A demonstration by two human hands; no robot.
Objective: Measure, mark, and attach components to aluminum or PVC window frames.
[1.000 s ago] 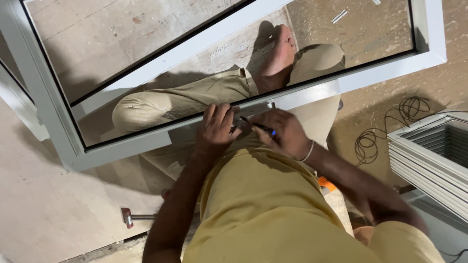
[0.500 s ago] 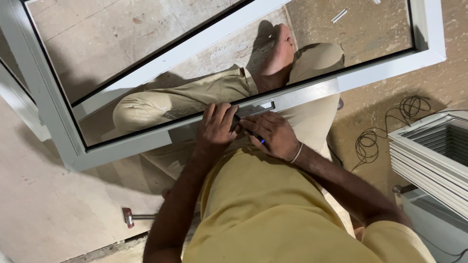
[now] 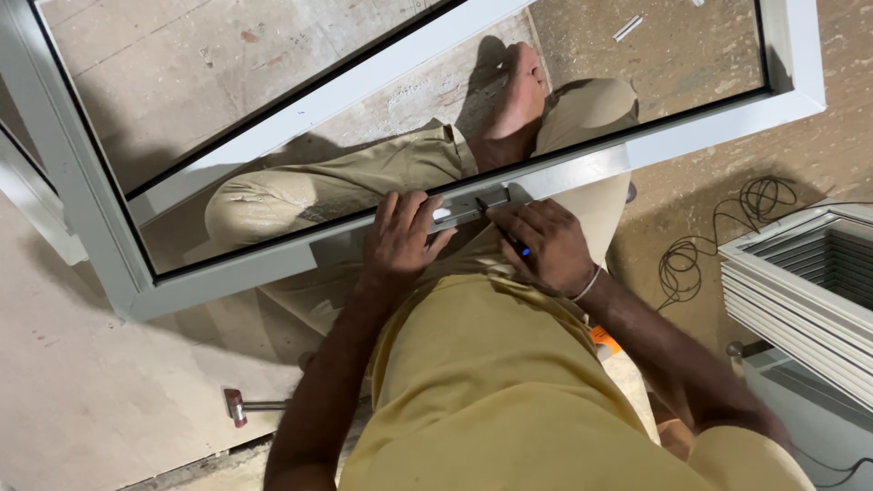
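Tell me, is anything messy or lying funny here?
A little. A black cord lies in a loose tangle on the floor beside the stacked white frames, and a small hammer lies alone on the floor. The left hand and right hand rest on the window frame, which looks undamaged.

No packages, labels, signs or screens show anywhere. None lies near the white window frame (image 3: pixel 136 291) either.
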